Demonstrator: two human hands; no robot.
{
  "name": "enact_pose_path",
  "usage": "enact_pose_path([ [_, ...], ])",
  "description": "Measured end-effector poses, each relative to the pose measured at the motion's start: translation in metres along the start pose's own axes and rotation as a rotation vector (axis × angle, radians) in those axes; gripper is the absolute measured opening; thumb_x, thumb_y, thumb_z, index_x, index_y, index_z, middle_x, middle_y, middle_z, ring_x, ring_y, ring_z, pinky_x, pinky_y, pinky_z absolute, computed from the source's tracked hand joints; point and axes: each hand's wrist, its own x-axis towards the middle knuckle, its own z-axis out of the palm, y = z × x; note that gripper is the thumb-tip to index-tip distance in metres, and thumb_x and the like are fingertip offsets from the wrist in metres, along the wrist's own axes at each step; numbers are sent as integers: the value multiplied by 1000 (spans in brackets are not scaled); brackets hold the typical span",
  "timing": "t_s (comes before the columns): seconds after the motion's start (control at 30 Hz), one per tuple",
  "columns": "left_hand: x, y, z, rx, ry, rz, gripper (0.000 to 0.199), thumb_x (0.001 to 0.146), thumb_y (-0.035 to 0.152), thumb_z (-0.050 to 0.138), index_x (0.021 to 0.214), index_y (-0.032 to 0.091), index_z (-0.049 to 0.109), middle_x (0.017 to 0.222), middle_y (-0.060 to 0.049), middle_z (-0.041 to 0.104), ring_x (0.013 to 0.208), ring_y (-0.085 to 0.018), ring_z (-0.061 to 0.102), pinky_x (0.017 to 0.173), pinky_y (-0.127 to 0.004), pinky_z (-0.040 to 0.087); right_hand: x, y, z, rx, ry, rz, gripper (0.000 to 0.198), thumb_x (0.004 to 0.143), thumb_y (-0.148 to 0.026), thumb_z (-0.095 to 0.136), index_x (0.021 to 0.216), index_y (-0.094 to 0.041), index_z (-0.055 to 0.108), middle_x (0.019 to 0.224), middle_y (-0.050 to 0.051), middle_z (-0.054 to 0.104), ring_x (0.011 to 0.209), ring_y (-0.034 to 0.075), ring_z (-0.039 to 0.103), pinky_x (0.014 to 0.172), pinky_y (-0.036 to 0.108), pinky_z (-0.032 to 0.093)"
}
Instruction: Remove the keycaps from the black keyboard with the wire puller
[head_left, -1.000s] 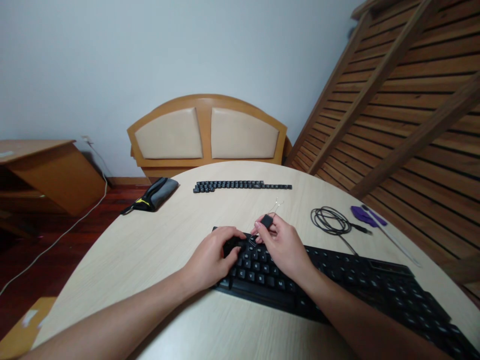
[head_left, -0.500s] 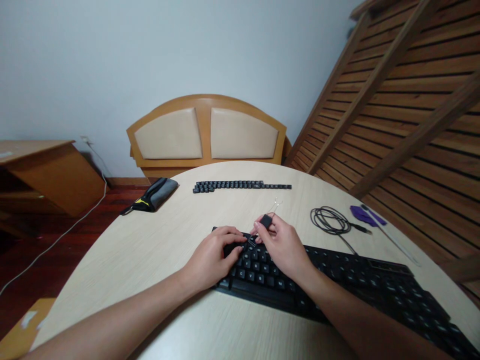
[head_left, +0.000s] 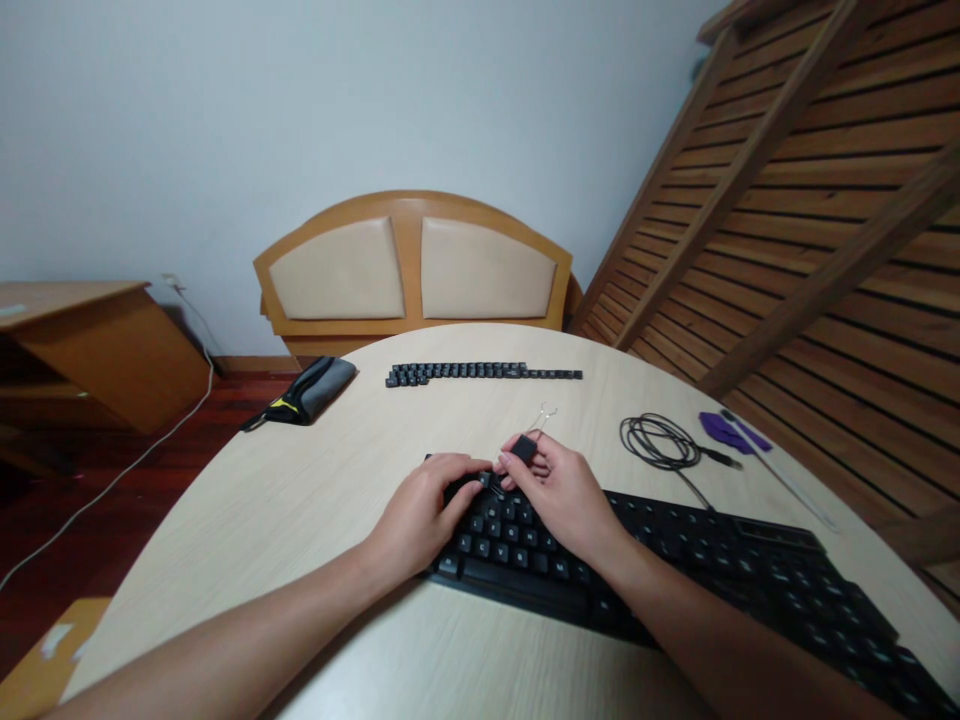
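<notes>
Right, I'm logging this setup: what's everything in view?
table: one, pale, centre
keyboard: one, black, on table
loose keycaps: many, black, table's far side
wire tool: one, black handle, above keyboard
coiled cable: one, black, table's right
cloth: one, purple, table's right
stick: one, pale, partly over cloth
soft item: one, grey-black-yellow, table's left
headboard: one, brown-cream, behind table
slatted panel: one, brown, right
wooden furniture: one, brown, left
cord: one, white, left
flat piece: one, yellow-brown, lower left
wall: one, pale, background
floor: one, red-brown, left
left hand: one, bare, keyboard's left
right hand: one, bare, holding tool
</notes>
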Motion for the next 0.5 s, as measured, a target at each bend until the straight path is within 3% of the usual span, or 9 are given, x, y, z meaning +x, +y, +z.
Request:
enact_pose_path([
  [0.5, 0, 5, -2, 29, -2, -26, 28, 88, 15, 57, 111, 25, 69, 110, -4, 72, 108, -22, 62, 99, -41, 46, 0, 1, 2, 20, -16, 12, 18, 86, -36, 63, 92, -20, 59, 81, 2, 70, 69, 16, 71, 67, 27, 58],
])
